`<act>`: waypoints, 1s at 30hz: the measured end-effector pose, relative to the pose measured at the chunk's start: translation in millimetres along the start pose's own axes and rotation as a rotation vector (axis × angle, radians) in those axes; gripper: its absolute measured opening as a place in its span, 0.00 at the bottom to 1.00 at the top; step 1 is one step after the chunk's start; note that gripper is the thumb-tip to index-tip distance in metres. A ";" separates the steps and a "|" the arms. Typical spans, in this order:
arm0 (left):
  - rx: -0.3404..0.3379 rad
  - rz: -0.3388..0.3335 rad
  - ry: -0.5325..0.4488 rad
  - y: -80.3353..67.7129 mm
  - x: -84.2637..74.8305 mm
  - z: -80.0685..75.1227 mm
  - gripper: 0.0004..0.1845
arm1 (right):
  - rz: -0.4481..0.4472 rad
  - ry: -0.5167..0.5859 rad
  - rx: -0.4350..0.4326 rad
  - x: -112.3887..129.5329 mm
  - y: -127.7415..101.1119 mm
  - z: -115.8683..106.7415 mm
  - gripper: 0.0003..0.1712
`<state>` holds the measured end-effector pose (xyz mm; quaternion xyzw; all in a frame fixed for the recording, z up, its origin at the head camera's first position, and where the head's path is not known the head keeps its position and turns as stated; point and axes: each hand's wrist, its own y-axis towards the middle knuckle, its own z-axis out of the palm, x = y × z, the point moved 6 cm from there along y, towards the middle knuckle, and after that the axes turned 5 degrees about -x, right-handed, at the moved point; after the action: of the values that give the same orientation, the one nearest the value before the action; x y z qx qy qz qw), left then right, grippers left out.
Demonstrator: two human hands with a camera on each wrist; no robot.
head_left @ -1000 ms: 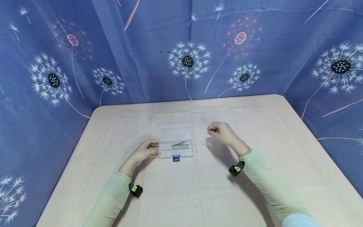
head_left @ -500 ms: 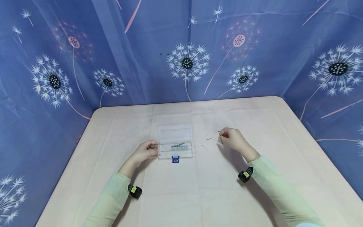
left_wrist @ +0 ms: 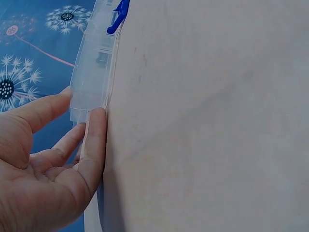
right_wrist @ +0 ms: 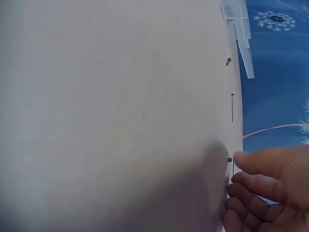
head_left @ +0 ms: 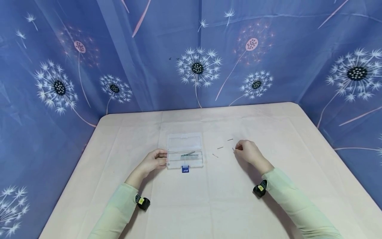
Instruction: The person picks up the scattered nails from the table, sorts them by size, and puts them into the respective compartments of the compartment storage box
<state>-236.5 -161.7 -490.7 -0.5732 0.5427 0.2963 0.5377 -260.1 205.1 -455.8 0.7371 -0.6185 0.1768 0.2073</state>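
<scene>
On the pale pink cloth-covered bench (head_left: 209, 205), a small clear plastic box with a blue latch (head_left: 185, 151) lies open, a few thin metal pins resting in its near tray. The person's left hand (head_left: 153, 160) steadies the box at its left end — thumb and fingers pressed against the clear wall, as the left wrist view shows, curled lightly round its corner.

A second ago the right hand (head_left: 249, 151) hovered raised just right of the box; it has since travelled further right and dropped to the bench. It now rests at a short thin metal pin (head_left: 233, 149), fingertips (right_wrist: 244, 159) closing on it — the right wrist view shows the pin between the index tip and the fingers below, though whether it is truly pinched yet or only touched cannot be told. Three other loose pins lie on the cloth between hand and box: one at the far side (head_left: 230, 139), one in the middle (head_left: 220, 147), one nearest the box (head_left: 215, 155).

Judging from this shift, the hand has passed over the nearer pins and is picking up the one farthest from the box; the box itself has not moved.
</scene>
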 end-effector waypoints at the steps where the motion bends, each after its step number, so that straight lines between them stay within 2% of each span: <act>1: 0.000 0.000 0.001 -0.1 -0.2 0.0 0.23 | -0.001 -0.006 -0.004 0.1 0.4 0.2 0.07; 9: -0.003 -0.006 -0.005 -0.8 -1.0 1.0 0.23 | -0.002 -0.039 0.012 -0.1 2.8 2.4 0.05; 19: -0.005 0.002 0.011 -0.1 -1.0 -1.8 0.24 | -0.064 -0.164 0.072 12.8 6.0 10.9 0.06; 24: -0.012 -0.001 0.009 0.5 0.6 -1.7 0.24 | -0.038 -0.225 0.109 15.7 7.8 13.4 0.05; 30: -0.006 0.008 0.001 2.5 2.7 -0.8 0.24 | -0.004 -0.231 0.184 15.1 9.2 16.0 0.06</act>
<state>-238.5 -162.9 -493.7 -0.5728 0.5443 0.2996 0.5347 -266.4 182.6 -460.8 0.7697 -0.6179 0.1460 0.0667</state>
